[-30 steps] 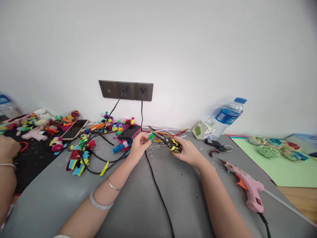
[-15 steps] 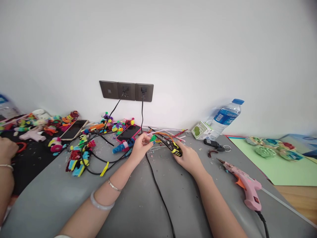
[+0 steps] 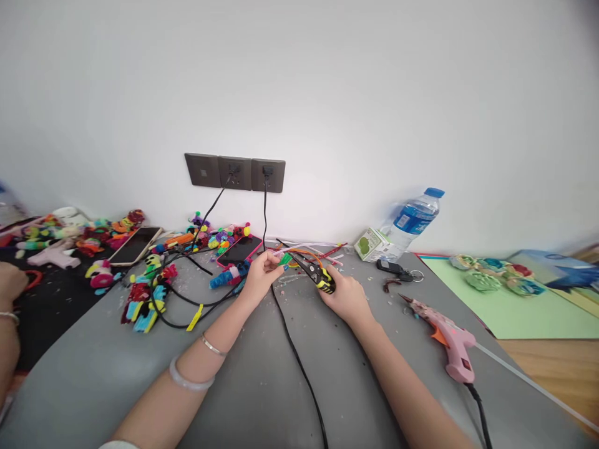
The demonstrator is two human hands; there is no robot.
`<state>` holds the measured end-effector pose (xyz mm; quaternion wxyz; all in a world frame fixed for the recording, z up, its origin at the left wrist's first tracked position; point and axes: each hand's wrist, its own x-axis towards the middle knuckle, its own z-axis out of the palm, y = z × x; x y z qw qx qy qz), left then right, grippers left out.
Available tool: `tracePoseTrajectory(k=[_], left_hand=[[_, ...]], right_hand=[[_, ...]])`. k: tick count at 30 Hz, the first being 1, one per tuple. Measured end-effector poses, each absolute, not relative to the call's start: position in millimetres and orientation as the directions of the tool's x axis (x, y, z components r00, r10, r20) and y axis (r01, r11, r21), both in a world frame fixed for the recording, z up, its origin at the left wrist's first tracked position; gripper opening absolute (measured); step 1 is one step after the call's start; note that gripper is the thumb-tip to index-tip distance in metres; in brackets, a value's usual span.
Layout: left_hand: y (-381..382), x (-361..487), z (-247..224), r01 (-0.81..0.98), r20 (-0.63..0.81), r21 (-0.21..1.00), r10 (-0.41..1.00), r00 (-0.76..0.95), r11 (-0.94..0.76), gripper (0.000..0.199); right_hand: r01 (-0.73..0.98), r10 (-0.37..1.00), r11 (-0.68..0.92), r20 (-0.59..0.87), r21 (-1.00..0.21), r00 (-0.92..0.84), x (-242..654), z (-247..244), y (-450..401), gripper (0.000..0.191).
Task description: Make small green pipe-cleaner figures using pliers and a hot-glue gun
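Note:
Between the thumb and fingers of my left hand (image 3: 264,271) is a small bunch of green pipe cleaner (image 3: 285,260). My right hand (image 3: 345,293) is wrapped round the handles of black-and-yellow pliers (image 3: 322,277). The pliers' dark jaws point left, with their tips close to the green piece; whether they touch it I cannot tell. Behind the pliers lie loose pipe cleaners (image 3: 334,251) in red, orange and pale pink. A blue fuzzy figure (image 3: 230,275) rests just left of my left hand.
A pink glue gun (image 3: 452,343) lies at right, near keys (image 3: 395,269), a small box (image 3: 372,244) and a water bottle (image 3: 415,221). Fuzzy figures (image 3: 146,299), phones (image 3: 136,244) and black cables (image 3: 299,355) spread left. Another person's hand (image 3: 10,282) is at far left.
The view has turned slightly, so the things at right sit further left. Both hands keep their hold on the green piece and the pliers.

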<state>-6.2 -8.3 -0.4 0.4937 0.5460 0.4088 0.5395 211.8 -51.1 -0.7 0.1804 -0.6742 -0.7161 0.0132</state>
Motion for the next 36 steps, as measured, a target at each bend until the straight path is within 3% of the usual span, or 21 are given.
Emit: tracePoseTrajectory(k=[5, 8, 10, 15, 21, 36], left_hand=[[-6.7, -6.9, -2.6, -0.105, 0.185, 0.979, 0.98, 0.078, -0.176, 0.028], [-6.9, -7.0, -1.7, -0.164, 0.156, 0.976, 0.985, 0.08, -0.141, 0.03], [-8.0, -6.8, 0.6, -0.2, 0.136, 0.973, 0.985, 0.105, -0.113, 0.03], [-11.7, -5.5, 4.5, -0.191, 0.139, 0.975, 0.981, 0.135, -0.112, 0.031], [-10.8, -3.9, -0.3, -0.197, 0.15, 0.972, 0.982, 0.116, -0.125, 0.029], [-11.7, -3.6, 1.2, -0.276, -0.016, 0.96, 0.992, 0.128, 0.051, 0.041]], right_hand=[[0.886, 0.92, 0.122, 0.387, -0.448, 0.068, 215.4, -1.3, -52.0, 0.033], [0.795, 0.907, 0.128, 0.395, -0.593, 0.148, 221.3, -2.2, -49.8, 0.03], [0.768, 0.899, 0.152, 0.411, -0.622, 0.154, 224.0, -3.1, -48.1, 0.028], [0.812, 0.886, 0.243, 0.463, -0.53, 0.036, 222.8, -4.7, -47.6, 0.034], [0.883, 0.915, 0.265, 0.389, -0.388, -0.104, 216.7, -4.7, -50.1, 0.031], [0.864, 0.907, 0.305, 0.398, -0.401, -0.135, 217.8, -2.9, -49.3, 0.035]])
